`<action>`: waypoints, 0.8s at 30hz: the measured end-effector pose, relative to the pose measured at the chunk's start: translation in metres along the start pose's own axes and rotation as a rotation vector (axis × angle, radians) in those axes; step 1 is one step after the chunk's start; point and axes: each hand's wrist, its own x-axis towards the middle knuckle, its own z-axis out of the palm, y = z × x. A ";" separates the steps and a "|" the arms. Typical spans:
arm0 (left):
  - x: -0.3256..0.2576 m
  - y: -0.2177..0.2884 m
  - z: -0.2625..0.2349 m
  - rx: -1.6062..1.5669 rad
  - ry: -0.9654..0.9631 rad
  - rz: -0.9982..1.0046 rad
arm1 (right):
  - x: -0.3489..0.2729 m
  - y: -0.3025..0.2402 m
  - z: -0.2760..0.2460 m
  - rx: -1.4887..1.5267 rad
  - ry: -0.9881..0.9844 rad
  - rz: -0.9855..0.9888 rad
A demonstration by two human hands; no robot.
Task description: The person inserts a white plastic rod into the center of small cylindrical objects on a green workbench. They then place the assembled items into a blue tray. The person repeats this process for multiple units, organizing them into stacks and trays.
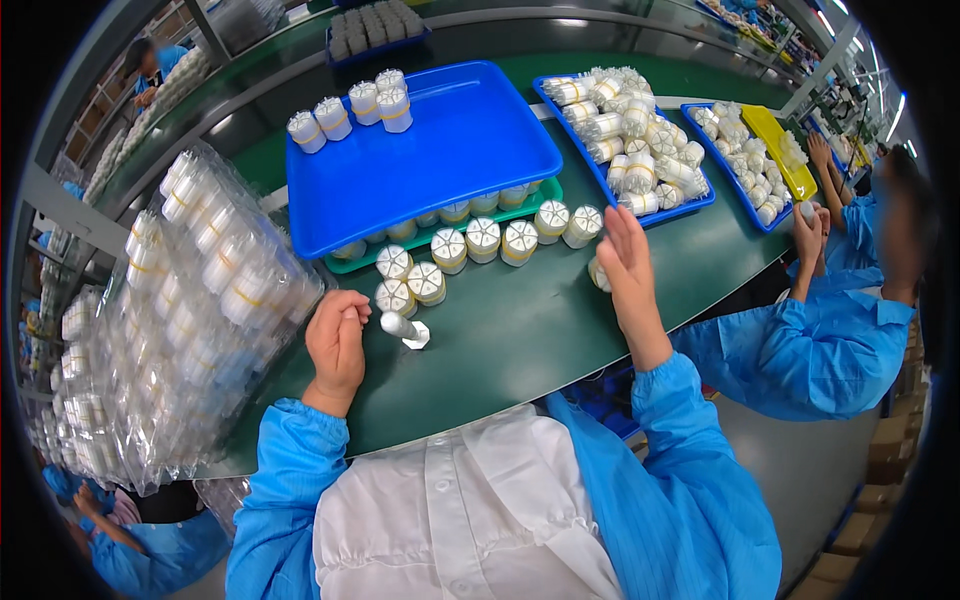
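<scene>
My left hand (338, 343) is at the table's left, its fingers curled in loosely with nothing visible in them. Just right of it stands a small white cylindrical piece (399, 325) beside a white flat-sided piece (418, 337), apart from my fingers. My right hand (632, 285) is raised over the table's right part, fingers stretched out. Beside its palm sits a round bundle (598, 273) of white parts, partly hidden by the hand; whether they touch I cannot tell. Several similar banded bundles (482, 238) form a bent row between the hands, beyond them.
A large blue tray (440, 150) holding several bundles rests over a green tray (345, 266) of more bundles. Plastic-bagged bundles (210, 290) pile up at left. A full blue tray (688, 208) stands back right. A co-worker (800, 340) works at right, near another blue tray (752, 217).
</scene>
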 end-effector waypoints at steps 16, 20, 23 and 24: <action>-0.003 -0.004 -0.001 0.007 0.053 0.107 | 0.099 -0.127 0.034 -0.585 -0.102 -0.734; 0.000 0.004 -0.007 0.087 0.010 0.188 | 0.189 -0.133 0.131 -0.797 -0.378 -0.936; 0.004 0.000 -0.005 0.090 0.011 0.198 | 0.226 -0.101 0.198 -0.946 -0.507 -0.840; 0.004 0.000 -0.006 0.090 0.013 0.193 | 0.230 -0.089 0.216 -1.005 -0.553 -0.840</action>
